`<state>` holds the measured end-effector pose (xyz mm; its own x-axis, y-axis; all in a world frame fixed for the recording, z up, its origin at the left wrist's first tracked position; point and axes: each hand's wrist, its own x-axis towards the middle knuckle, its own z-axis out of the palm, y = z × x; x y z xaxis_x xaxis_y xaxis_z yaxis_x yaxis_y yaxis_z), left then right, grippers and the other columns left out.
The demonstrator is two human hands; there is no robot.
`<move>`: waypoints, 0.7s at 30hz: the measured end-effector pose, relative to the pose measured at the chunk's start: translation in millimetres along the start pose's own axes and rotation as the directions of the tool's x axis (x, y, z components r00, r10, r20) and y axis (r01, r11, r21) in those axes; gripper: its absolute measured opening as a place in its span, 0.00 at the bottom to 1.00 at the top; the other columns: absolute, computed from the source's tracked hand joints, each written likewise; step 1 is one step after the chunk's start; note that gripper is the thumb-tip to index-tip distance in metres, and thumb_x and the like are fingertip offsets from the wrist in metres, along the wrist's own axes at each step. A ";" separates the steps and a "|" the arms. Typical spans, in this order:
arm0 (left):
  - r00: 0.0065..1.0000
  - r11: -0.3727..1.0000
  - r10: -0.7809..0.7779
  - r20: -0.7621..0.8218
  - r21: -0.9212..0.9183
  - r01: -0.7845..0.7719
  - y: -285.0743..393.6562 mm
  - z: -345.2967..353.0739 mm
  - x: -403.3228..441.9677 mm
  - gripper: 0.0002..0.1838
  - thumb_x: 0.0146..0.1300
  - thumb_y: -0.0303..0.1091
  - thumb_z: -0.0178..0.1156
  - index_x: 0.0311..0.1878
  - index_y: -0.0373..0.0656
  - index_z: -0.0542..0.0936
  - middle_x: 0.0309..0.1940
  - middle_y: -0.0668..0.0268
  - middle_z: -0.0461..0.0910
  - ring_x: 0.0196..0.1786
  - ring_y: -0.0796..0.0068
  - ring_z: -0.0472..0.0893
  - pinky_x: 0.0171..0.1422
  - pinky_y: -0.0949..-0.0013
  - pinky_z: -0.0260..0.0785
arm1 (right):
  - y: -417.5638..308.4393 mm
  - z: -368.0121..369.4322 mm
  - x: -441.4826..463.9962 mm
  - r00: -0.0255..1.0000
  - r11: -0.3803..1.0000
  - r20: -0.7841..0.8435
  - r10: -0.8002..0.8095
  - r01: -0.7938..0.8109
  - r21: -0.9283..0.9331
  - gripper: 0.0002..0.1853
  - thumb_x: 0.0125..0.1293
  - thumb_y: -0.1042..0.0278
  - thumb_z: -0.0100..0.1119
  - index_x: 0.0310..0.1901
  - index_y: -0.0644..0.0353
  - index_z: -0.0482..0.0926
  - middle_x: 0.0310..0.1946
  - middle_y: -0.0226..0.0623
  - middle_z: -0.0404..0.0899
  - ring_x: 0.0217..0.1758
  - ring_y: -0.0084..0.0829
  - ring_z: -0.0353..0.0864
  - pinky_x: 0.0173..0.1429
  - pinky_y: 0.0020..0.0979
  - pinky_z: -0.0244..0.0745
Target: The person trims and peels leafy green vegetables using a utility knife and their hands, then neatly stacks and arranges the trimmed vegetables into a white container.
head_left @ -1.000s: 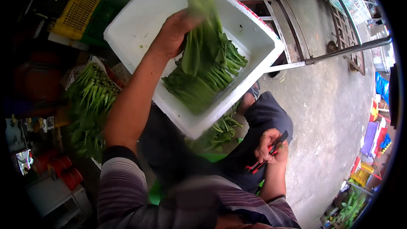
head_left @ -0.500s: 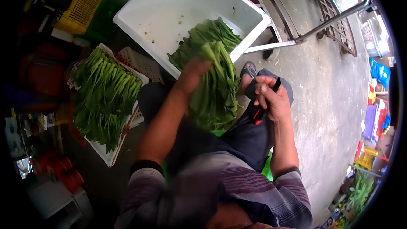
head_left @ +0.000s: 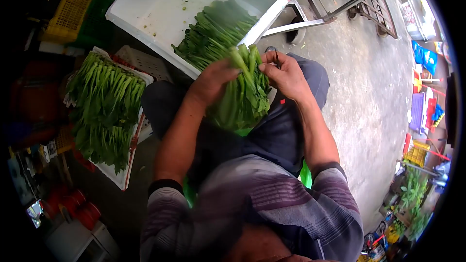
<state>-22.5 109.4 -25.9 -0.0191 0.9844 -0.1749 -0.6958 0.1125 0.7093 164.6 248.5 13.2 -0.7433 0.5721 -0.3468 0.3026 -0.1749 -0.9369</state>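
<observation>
Head view: the left hand (head_left: 213, 82), partly blurred, is closed round one side of a bunch (head_left: 245, 90) of leafy greens, which hangs above the lap between both hands, its pale, thick cut stalks upward and its broad leaves drooping. The right hand (head_left: 289, 77) has thumb and fingers drawn in against the stalks from the other side, and a knife (head_left: 282, 101) is tucked in it, mostly hidden, a small red part showing below the palm. Just beyond the hands tilts a white box (head_left: 145, 12), smooth and foam-like, with a thick squared rim; more greens (head_left: 218, 31) are layered in its near right portion, and small dark and yellowish scraps dot its bare floor. To the left of the knees, a shallow white tray (head_left: 119, 178) with a reddish edge carries a heap (head_left: 104, 97) of greens in overlapping rows, slender stalks above, dark crinkled leaves below. Behind the tray stands a pale perforated crate (head_left: 145, 63). Farther out at upper left is a yellow crate (head_left: 73, 12) with mesh sides. At upper right stands a metal cart (head_left: 324, 21) with tubular rails, on scuffed grey concrete (head_left: 359, 116); a glossy blue bag (head_left: 424, 58) lies near the right edge.
</observation>
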 end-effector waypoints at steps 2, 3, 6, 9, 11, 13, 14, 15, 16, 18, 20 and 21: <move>1.000 1.000 0.017 0.020 -0.017 -0.016 1.4 2.0 -1.0 0.26 0.69 0.33 0.58 0.69 0.36 0.71 0.57 0.63 0.79 0.57 0.74 0.79 0.64 0.67 0.72 | -2.7 -0.6 1.1 1.000 1.000 0.013 0.017 -0.017 0.010 0.06 0.68 0.71 0.61 0.42 0.63 0.79 0.26 0.19 0.73 0.23 0.11 0.65 0.26 0.19 0.56; 0.999 0.999 0.026 0.030 -0.027 -0.025 2.2 3.6 -1.4 0.26 0.69 0.31 0.57 0.70 0.38 0.70 0.57 0.64 0.78 0.58 0.76 0.78 0.64 0.68 0.70 | -3.7 -0.5 1.8 0.999 1.000 0.020 0.025 -0.026 0.014 0.05 0.68 0.71 0.61 0.42 0.63 0.79 0.26 0.19 0.73 0.22 0.10 0.65 0.26 0.19 0.56; 0.999 0.994 0.048 0.024 -0.095 -0.046 5.9 8.6 -1.7 0.28 0.69 0.29 0.58 0.72 0.38 0.68 0.58 0.63 0.78 0.58 0.73 0.79 0.64 0.66 0.72 | -1.7 -1.3 5.0 1.000 1.000 0.014 -0.028 0.028 -0.008 0.05 0.67 0.72 0.61 0.42 0.63 0.79 0.25 0.18 0.72 0.22 0.10 0.64 0.26 0.19 0.55; 0.997 0.988 0.058 0.046 -0.148 -0.051 7.7 9.5 -2.0 0.29 0.69 0.29 0.58 0.72 0.38 0.67 0.58 0.61 0.78 0.58 0.70 0.80 0.64 0.64 0.74 | -9.4 -2.3 2.4 0.998 0.997 0.006 -0.061 0.061 -0.041 0.06 0.67 0.72 0.62 0.42 0.63 0.79 0.25 0.18 0.73 0.22 0.10 0.64 0.26 0.19 0.55; 0.997 0.987 0.051 0.060 -0.156 -0.041 5.5 6.6 -0.2 0.28 0.68 0.28 0.59 0.71 0.37 0.68 0.58 0.60 0.78 0.57 0.69 0.81 0.64 0.64 0.75 | -9.3 -0.7 0.1 0.996 0.996 -0.021 -0.088 0.089 0.030 0.06 0.67 0.72 0.62 0.42 0.63 0.79 0.25 0.18 0.73 0.22 0.10 0.64 0.26 0.19 0.55; 0.997 0.986 0.045 0.066 -0.165 -0.033 2.8 2.0 0.9 0.28 0.68 0.28 0.60 0.70 0.37 0.69 0.57 0.60 0.79 0.57 0.68 0.81 0.64 0.63 0.75 | -11.2 -0.4 -3.3 0.997 0.995 -0.024 -0.072 0.073 0.063 0.06 0.66 0.72 0.63 0.41 0.62 0.79 0.25 0.18 0.73 0.22 0.11 0.64 0.26 0.19 0.56; 0.997 0.985 0.044 0.066 -0.169 -0.032 2.1 -1.0 0.8 0.28 0.68 0.28 0.61 0.70 0.37 0.69 0.57 0.60 0.79 0.57 0.68 0.81 0.64 0.63 0.75 | -14.5 -1.0 -5.1 0.999 0.997 -0.013 -0.044 0.045 0.060 0.05 0.66 0.72 0.63 0.41 0.62 0.79 0.25 0.19 0.73 0.22 0.11 0.64 0.26 0.20 0.56; 0.997 0.984 0.043 0.065 -0.173 -0.031 1.8 -2.3 0.7 0.27 0.68 0.28 0.61 0.70 0.37 0.69 0.57 0.60 0.79 0.57 0.68 0.81 0.64 0.63 0.75 | -16.2 -1.0 -6.3 1.000 0.998 -0.001 -0.016 0.016 0.057 0.05 0.66 0.72 0.63 0.41 0.62 0.79 0.25 0.19 0.73 0.22 0.11 0.64 0.26 0.20 0.56; 0.997 0.983 0.040 0.062 -0.184 -0.028 2.2 -1.7 0.6 0.27 0.67 0.28 0.62 0.69 0.37 0.70 0.57 0.60 0.80 0.57 0.68 0.82 0.64 0.63 0.75 | -16.3 0.1 -6.7 1.000 0.997 -0.007 -0.016 0.016 0.079 0.05 0.65 0.72 0.64 0.40 0.61 0.79 0.24 0.19 0.73 0.22 0.11 0.65 0.26 0.20 0.56; 0.998 0.979 0.036 0.053 -0.204 -0.025 3.7 -0.4 0.7 0.27 0.67 0.27 0.63 0.68 0.37 0.70 0.56 0.60 0.80 0.57 0.67 0.82 0.64 0.63 0.75 | -16.8 2.5 -6.1 1.000 0.992 -0.017 -0.016 0.018 0.121 0.05 0.65 0.72 0.65 0.40 0.61 0.79 0.24 0.19 0.72 0.22 0.12 0.65 0.26 0.19 0.57; 0.998 0.974 0.042 0.056 -0.225 -0.029 1.2 -3.7 1.1 0.27 0.66 0.27 0.64 0.67 0.36 0.71 0.56 0.59 0.80 0.56 0.66 0.82 0.64 0.62 0.75 | -18.3 3.8 -6.4 1.000 0.990 -0.020 -0.014 0.017 0.142 0.06 0.64 0.72 0.65 0.40 0.61 0.79 0.24 0.20 0.72 0.22 0.13 0.66 0.26 0.19 0.59; 0.997 0.972 0.046 0.056 -0.234 -0.032 0.3 -5.6 1.0 0.26 0.66 0.27 0.64 0.67 0.36 0.71 0.56 0.59 0.80 0.56 0.66 0.82 0.65 0.62 0.75 | -19.1 4.6 -6.3 1.000 0.988 -0.021 -0.015 0.018 0.152 0.06 0.64 0.72 0.66 0.40 0.60 0.79 0.24 0.20 0.73 0.22 0.13 0.67 0.26 0.19 0.59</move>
<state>-26.8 109.7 -29.6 -0.0109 0.9946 -0.1029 -0.8438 0.0461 0.5347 160.8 244.6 33.1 -0.7351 0.5910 -0.3322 0.1954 -0.2845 -0.9386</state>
